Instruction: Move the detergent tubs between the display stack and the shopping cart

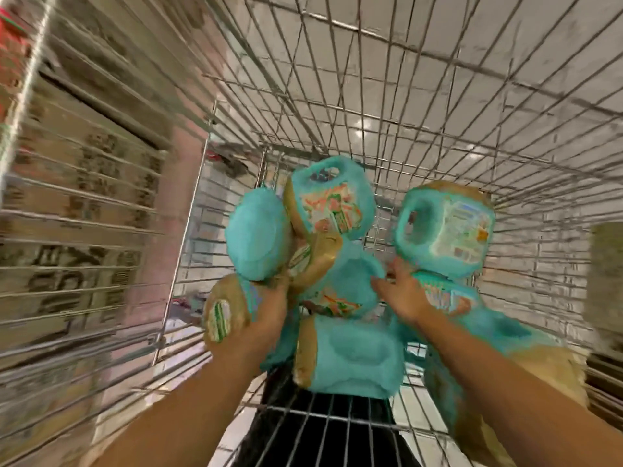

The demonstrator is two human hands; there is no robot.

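- the nearest tub [350,358] is lying on its side at the near end of the shopping cart [438,96]; nothing in here is stacked neatly, so it was probably just put wherever it fit
- the left hand [269,315] is wrapped round the left tub [229,318], which is kept close to the cart's left wall; the fingers look curled onto it, a bit blurry though, and it reads as a carrying grip
- the right hand [401,291] is held wide, fingers spread and touching the middle tub [350,281] at the cart's centre, with nothing gripped; the pile is likely being steadied so it doesn't roll
- the far tub [333,200] and the far-right tub [445,227] are tipped over toward the cart's far end, handle holes facing up
- cardboard boxes [84,197] can be seen through the cart's left wall, outside it; no display stack can be made out
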